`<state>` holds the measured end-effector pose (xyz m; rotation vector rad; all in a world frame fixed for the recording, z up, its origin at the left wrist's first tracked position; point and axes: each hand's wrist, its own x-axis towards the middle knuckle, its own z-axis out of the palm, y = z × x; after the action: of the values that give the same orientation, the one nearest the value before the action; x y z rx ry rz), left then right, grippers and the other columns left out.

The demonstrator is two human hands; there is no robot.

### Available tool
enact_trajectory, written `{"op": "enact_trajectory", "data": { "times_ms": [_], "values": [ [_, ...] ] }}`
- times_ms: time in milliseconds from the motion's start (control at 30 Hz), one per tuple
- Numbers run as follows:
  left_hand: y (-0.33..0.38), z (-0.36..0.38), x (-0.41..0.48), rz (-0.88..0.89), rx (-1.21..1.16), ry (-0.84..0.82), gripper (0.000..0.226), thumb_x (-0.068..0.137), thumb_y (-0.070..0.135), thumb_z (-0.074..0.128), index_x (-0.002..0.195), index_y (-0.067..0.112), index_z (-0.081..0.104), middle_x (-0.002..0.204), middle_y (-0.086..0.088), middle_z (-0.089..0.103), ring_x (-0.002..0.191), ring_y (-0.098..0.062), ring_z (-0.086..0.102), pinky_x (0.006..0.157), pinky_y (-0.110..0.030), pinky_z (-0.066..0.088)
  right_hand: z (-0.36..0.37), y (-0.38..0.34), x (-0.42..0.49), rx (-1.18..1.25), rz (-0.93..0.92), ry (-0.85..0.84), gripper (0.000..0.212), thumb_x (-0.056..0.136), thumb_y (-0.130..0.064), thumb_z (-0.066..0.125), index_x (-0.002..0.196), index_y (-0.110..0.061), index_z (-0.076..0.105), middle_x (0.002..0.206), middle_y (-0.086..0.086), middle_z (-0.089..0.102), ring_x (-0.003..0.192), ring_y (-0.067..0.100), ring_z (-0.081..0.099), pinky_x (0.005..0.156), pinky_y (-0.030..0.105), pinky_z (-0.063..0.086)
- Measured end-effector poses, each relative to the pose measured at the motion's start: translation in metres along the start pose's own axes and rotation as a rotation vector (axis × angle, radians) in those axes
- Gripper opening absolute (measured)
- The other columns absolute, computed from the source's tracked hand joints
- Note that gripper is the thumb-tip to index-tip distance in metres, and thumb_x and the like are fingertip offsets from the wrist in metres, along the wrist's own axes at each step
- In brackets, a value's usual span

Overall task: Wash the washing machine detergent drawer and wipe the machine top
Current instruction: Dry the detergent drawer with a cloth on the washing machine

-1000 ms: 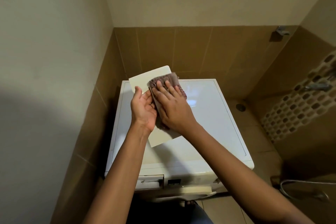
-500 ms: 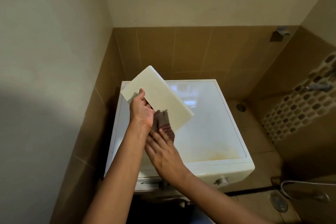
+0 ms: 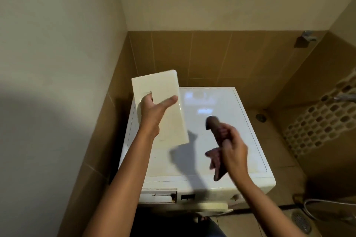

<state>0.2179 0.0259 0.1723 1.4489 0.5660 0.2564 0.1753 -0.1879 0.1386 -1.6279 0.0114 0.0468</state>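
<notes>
My left hand (image 3: pixel 154 110) holds a cream rectangular detergent drawer (image 3: pixel 163 90) upright above the left rear of the white washing machine top (image 3: pixel 221 106), fingers in its cut-out and thumb across its face. My right hand (image 3: pixel 234 148) grips a dark brownish cloth (image 3: pixel 216 131), blurred by motion, over the right middle of the top. The empty drawer slot (image 3: pixel 158 195) shows in the machine's front panel at the left.
The machine stands in a corner with tan tiled walls at left and behind. A floor drain (image 3: pixel 261 117) lies beyond the machine's right side. Another drain (image 3: pixel 301 222) and a hose (image 3: pixel 319 201) are on the floor at lower right. A tap (image 3: pixel 308 37) is on the far wall.
My right hand pulled the cloth off the drawer and swung it right over the machine top. My left hand turned the drawer upright and lifted it slightly.
</notes>
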Motion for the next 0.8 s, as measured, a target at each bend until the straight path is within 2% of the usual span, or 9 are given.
{"op": "enact_trajectory", "data": {
  "times_ms": [100,200,267,300,333,400,533,633,800],
  "values": [
    [-0.010,-0.007,-0.002,0.064,0.469,-0.037,0.103,0.042,0.060,0.088,0.127,0.019,0.049,0.119,0.003,0.063,0.109,-0.020,0.059,0.092,-0.039,0.052,-0.016,-0.016,0.019,0.246,0.035,0.180,0.045,0.083,0.013,0.033,0.116,-0.004,0.056,0.093,0.014,0.068,0.080,0.030,0.071,0.058,0.035,0.058],
    [-0.019,-0.001,-0.008,0.147,0.751,-0.112,0.109,0.047,0.047,0.093,0.134,0.014,0.037,0.129,-0.004,0.050,0.120,-0.024,0.047,0.096,-0.037,0.044,-0.001,-0.030,0.021,-0.081,-0.285,0.121,0.049,0.093,0.008,0.035,0.130,-0.020,0.052,0.087,0.004,0.066,0.066,0.007,0.067,0.058,0.027,0.056],
    [-0.019,0.006,-0.013,0.213,0.875,-0.153,0.110,0.045,0.049,0.092,0.132,0.014,0.034,0.128,-0.005,0.047,0.119,-0.024,0.045,0.096,-0.039,0.043,0.015,-0.030,0.022,-0.330,-0.519,-0.087,0.055,0.088,0.007,0.037,0.138,-0.015,0.046,0.120,0.006,0.063,0.108,0.014,0.063,0.088,0.038,0.053],
    [-0.020,0.009,-0.017,0.263,0.938,-0.163,0.108,0.043,0.050,0.092,0.128,0.014,0.036,0.125,-0.005,0.048,0.117,-0.025,0.047,0.093,-0.038,0.043,0.020,-0.024,0.027,-0.502,-0.651,-0.184,0.061,0.081,0.008,0.043,0.139,-0.010,0.044,0.139,0.004,0.050,0.131,0.017,0.046,0.104,0.038,0.042],
    [-0.021,0.013,-0.019,0.321,0.987,-0.166,0.104,0.042,0.050,0.091,0.123,0.013,0.038,0.120,-0.006,0.050,0.113,-0.025,0.049,0.090,-0.036,0.044,0.024,-0.016,0.036,-0.681,-0.786,-0.266,0.066,0.075,0.008,0.050,0.139,-0.007,0.044,0.147,0.004,0.040,0.141,0.019,0.031,0.111,0.038,0.033],
    [-0.021,0.019,-0.026,0.398,1.029,-0.178,0.101,0.043,0.046,0.090,0.122,0.011,0.039,0.118,-0.007,0.052,0.112,-0.026,0.052,0.090,-0.033,0.043,0.032,-0.008,0.048,-0.924,-0.940,-0.314,0.070,0.071,0.006,0.062,0.139,-0.005,0.046,0.149,0.008,0.040,0.143,0.024,0.027,0.114,0.042,0.030],
    [-0.021,0.019,-0.036,0.608,1.197,-0.228,0.093,0.052,0.041,0.084,0.128,0.011,0.039,0.123,-0.004,0.050,0.115,-0.024,0.048,0.096,-0.033,0.037,0.041,-0.028,0.059,-1.000,-0.850,-0.202,0.054,0.085,-0.018,0.041,0.138,-0.005,0.049,0.144,0.010,0.046,0.139,0.027,0.035,0.110,0.045,0.034],
    [-0.021,0.018,-0.042,0.860,1.419,-0.289,0.073,0.055,0.039,0.080,0.114,0.014,0.045,0.110,-0.001,0.051,0.099,-0.023,0.050,0.084,-0.032,0.038,0.046,-0.045,0.077,-0.998,-0.753,-0.186,0.059,0.087,-0.018,0.024,0.140,-0.005,0.045,0.146,0.011,0.043,0.142,0.030,0.028,0.115,0.047,0.026],
    [-0.018,0.005,-0.038,0.927,1.467,-0.324,0.072,0.049,0.021,0.082,0.114,0.016,0.051,0.102,0.000,0.055,0.089,-0.022,0.053,0.080,-0.033,0.044,0.027,-0.042,0.075,-1.010,-0.851,-0.334,0.061,0.084,-0.006,0.024,0.142,-0.007,0.042,0.151,0.007,0.035,0.143,0.020,0.016,0.117,0.038,0.012]
  ]
}}
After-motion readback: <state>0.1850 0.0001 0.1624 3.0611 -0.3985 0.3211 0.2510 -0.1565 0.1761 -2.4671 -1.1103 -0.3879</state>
